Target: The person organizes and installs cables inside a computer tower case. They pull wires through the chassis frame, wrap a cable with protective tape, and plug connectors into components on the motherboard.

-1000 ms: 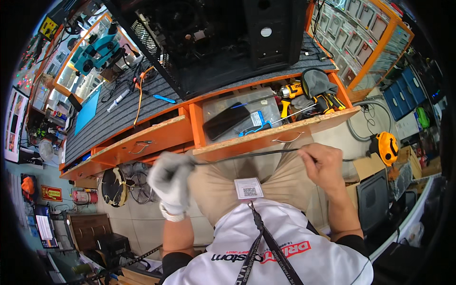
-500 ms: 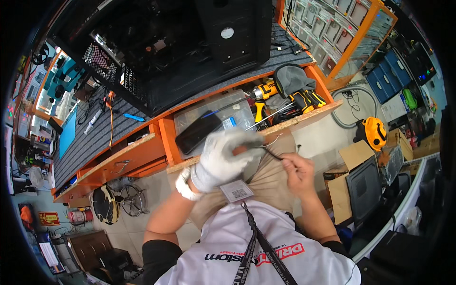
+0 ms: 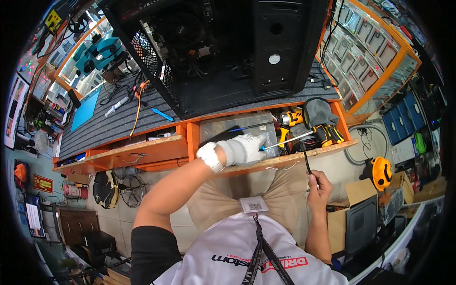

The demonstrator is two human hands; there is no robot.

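My left hand, in a white work glove, reaches into the open drawer. Its fingers are apart over a small blue-edged item, most of which they cover. Beneath the glove, part of a dark flat slab shows on a clear plastic case. A thin metal rod lies slantwise just right of the fingertips. My bare right hand pinches the lower end of a thin black cable, whose upper part rises in front of the drawer.
The drawer also holds a yellow-and-black power tool, yellow-handled tools and a grey pouch. An open computer case stands on the ribbed mat above. An open cardboard box and a yellow vacuum cleaner are at the right.
My left hand has moved away from the black cable and into the drawer. The right hand has shifted right and down, still pinching the cable. The view has shifted too.
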